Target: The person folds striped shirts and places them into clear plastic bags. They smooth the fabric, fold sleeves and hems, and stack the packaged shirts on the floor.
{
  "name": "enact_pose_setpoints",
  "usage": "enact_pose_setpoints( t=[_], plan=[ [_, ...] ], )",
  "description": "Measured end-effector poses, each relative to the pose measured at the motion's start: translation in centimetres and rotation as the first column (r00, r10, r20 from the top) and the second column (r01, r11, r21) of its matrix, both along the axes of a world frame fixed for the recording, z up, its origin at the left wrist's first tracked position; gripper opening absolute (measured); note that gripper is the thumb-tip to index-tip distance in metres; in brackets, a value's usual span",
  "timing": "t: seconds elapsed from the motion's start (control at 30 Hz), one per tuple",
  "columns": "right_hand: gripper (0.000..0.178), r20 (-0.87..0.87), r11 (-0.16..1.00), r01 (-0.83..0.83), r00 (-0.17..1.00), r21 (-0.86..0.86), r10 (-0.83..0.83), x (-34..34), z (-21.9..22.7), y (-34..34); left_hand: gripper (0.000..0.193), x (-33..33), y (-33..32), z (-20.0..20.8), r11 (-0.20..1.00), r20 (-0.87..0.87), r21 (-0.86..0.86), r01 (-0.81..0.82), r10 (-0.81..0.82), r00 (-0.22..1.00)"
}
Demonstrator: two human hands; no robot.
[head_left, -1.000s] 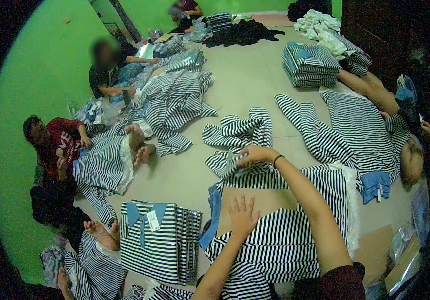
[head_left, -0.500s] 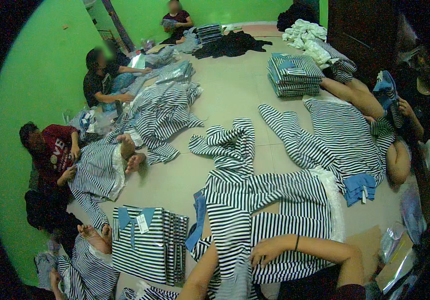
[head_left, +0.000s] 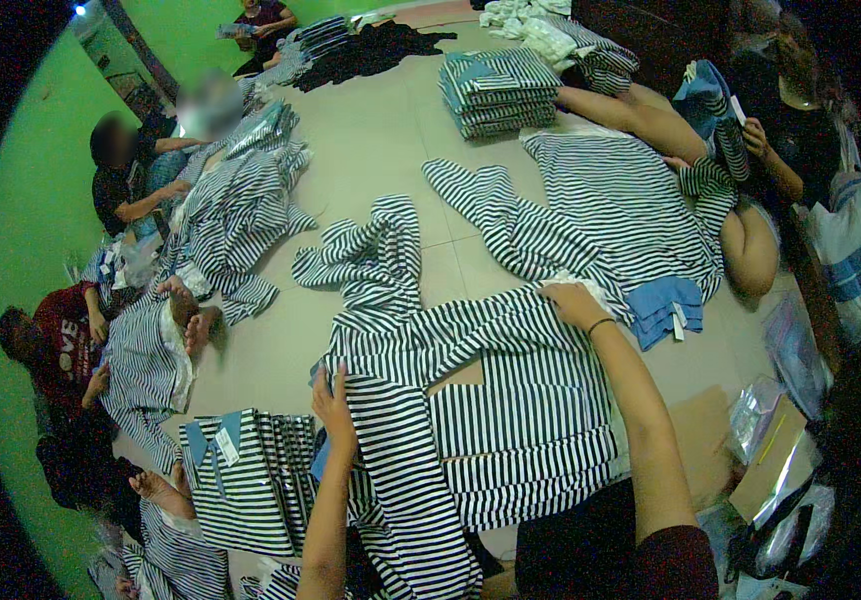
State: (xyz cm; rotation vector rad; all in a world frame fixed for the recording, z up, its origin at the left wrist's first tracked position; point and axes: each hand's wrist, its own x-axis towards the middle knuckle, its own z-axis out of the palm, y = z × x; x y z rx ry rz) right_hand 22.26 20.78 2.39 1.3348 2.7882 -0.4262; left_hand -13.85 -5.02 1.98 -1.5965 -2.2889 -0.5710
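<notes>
A black-and-white striped shirt (head_left: pixel 391 430) is spread in front of me, one sleeve reaching away and a strip of brown cardboard (head_left: pixel 461 378) showing through a gap. My left hand (head_left: pixel 335 412) lies at the shirt's left edge near a bit of blue collar, its fingers stretched out on the cloth. Farther off to the right, my right hand (head_left: pixel 573 306) has its fingers closed on the shirt's far corner, next to the white lacy hem. Its thumb is hidden.
Left of me stands a stack of folded striped shirts (head_left: pixel 241 480) with blue collars and tags. Another stack (head_left: pixel 501 90) lies at the far right, near a co-worker's leg (head_left: pixel 631 115) and a spread striped shirt (head_left: pixel 631 210). Clear plastic bags (head_left: pixel 756 415) lie at right. Other people sit along the left wall.
My right hand has moved from the shirt's middle to its far right corner. My left hand has come up onto the shirt's left edge. The whole view has shifted rightward.
</notes>
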Motion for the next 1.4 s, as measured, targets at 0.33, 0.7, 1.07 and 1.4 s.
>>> enact_pose_setpoints(
  t=[0.33, 0.7, 1.07, 1.4],
  plan=[
    [0.018, -0.006, 0.927, -0.184, 0.980, 0.325, 0.197, 2.8, 2.4, -2.5, 0.027, -3.8, -1.2, 2.5, 0.826, 0.459, -0.284, 0.487, -0.329, 0.825],
    [0.008, 0.039, 0.845, -0.350, 0.930, 0.404, 0.366, 7.2, 1.7, -9.9, 0.040, -4.7, -0.8, 3.1, 0.700, 0.438, -0.473, 0.536, -0.341, 0.832],
    [0.021, 0.025, 0.957, -0.180, 0.984, 0.227, 0.179, 5.6, 3.1, -5.3, 0.026, -4.6, 1.5, 3.5, 0.569, 0.243, -0.691, 0.446, -0.399, 0.884],
    [0.031, -0.037, 0.955, 0.032, 0.998, -0.294, -0.045, 3.1, 4.6, 1.3, 0.022, -4.2, 1.0, 4.0, 0.593, 0.237, -0.664, 0.456, -0.412, 0.880]
  ],
)
